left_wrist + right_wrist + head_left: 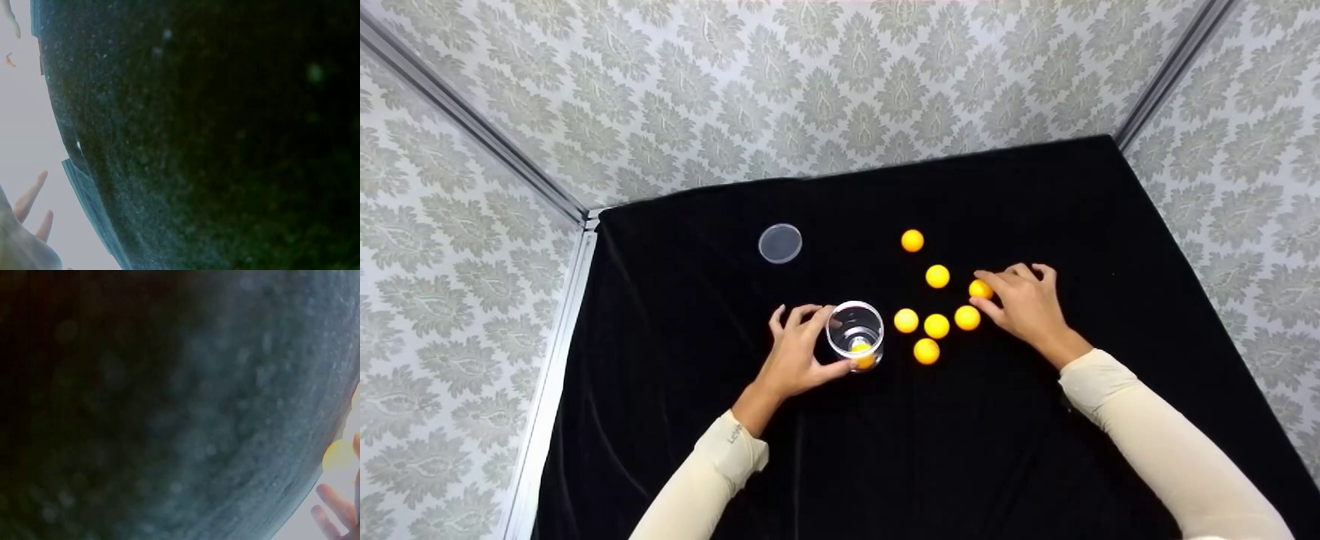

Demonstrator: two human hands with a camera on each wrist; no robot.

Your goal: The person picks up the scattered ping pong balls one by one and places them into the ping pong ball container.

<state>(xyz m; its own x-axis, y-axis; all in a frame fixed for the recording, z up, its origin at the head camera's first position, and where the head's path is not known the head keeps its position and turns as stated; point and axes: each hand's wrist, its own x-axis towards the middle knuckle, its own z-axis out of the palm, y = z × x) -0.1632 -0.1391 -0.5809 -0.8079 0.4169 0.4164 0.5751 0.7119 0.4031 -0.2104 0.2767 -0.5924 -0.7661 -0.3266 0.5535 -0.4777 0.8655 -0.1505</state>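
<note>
My left hand [795, 356] grips a clear round container [855, 309] by its left side, fingers and thumb spread round the wall. Its open mouth faces up, and an orange ball [861, 360] shows inside near the bottom. To the right, the thumb and forefinger of my right hand [1024, 304] pinch an orange table tennis ball [980, 290] from either side; the other fingers are raised. Between the hands lie several more such balls, one of them [967, 318] right beside the pinched one. In the right wrist view a blurred ball [338, 457] appears by the fingers [337, 506].
A clear round lid [780, 244] lies flat at the back left. Black cloth [960, 450] covers the table, and patterned walls [825, 82] enclose it behind and at both sides. Both wrist views are mostly filled by dark, blurred cloth [169, 140].
</note>
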